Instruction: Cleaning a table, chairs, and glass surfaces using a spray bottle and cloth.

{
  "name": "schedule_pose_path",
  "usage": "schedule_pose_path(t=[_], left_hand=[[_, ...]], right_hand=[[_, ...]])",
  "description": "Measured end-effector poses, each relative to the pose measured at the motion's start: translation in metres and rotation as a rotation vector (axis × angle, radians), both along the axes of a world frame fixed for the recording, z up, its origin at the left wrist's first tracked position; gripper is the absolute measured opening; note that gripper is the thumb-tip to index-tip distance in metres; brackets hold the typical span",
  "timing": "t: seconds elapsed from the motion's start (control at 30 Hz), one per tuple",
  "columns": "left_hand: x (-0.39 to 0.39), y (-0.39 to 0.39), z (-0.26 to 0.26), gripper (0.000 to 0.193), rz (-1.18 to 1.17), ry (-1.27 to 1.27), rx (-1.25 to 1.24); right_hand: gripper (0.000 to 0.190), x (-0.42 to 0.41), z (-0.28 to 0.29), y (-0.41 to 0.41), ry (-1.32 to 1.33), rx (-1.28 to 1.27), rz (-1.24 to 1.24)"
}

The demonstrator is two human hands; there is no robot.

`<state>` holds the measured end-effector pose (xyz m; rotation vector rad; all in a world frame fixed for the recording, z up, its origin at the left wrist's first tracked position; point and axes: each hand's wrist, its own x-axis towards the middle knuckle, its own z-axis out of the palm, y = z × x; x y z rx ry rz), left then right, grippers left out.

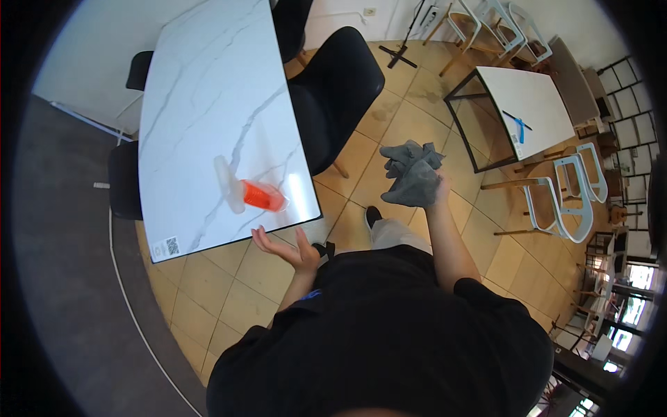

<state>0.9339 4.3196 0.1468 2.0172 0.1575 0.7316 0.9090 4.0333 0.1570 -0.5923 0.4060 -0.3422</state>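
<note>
My right hand [443, 188] is closed around a crumpled grey cloth [414, 174], which hangs over the fingers and hides most of them. It is held above the tiled floor, to the right of the marble-patterned table [208, 120]. At the table's near edge, my left hand [292, 254] is empty, with its thumb and fingers apart. Just beyond it on the tabletop is a clear container with orange contents [262, 196], which looks blurred. Beside the container, a whitish translucent piece [229, 184] extends to its left; whether the two are joined is unclear.
A black chair [333, 94] stands against the table's right side. Farther right is a small white table [531, 104] bearing a blue and black item [521, 129]. White-backed chairs [552, 208] stand near it. A printed-code sticker [172, 246] marks the near-left table corner.
</note>
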Motion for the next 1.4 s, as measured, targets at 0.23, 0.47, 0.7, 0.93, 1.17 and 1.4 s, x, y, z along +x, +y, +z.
schedule_pose_path(t=[0.23, 0.47, 0.7, 0.93, 1.17, 1.4], left_hand=[[0.055, -0.091, 0.027, 0.046, -0.689, -0.19, -0.245], [0.24, -0.279, 0.001, 0.046, -0.509, 0.523, -0.079], [0.241, -0.293, -0.04, 0.071, -0.664, 0.344, 0.105], [0.239, -0.296, -0.048, 0.086, -0.569, 0.387, 0.16], [0.237, -0.3, -0.05, 0.096, -0.568, 0.41, 0.288], [0.232, -0.317, -0.048, 0.094, -0.58, 0.403, 0.264]], right_hand=[[0.045, 0.082, 0.001, -0.09, 0.144, -0.087, 0.0], [0.041, 0.291, -0.035, -0.12, 0.139, -1.347, 0.111], [0.041, 0.249, -0.069, -0.115, -0.027, -0.839, 0.393], [0.046, 0.35, -0.056, -0.116, -0.183, -1.663, 0.44], [0.051, 0.435, -0.057, -0.132, 0.043, -1.519, 0.476], [0.063, 0.35, -0.069, -0.141, 0.275, -1.358, 0.47]])
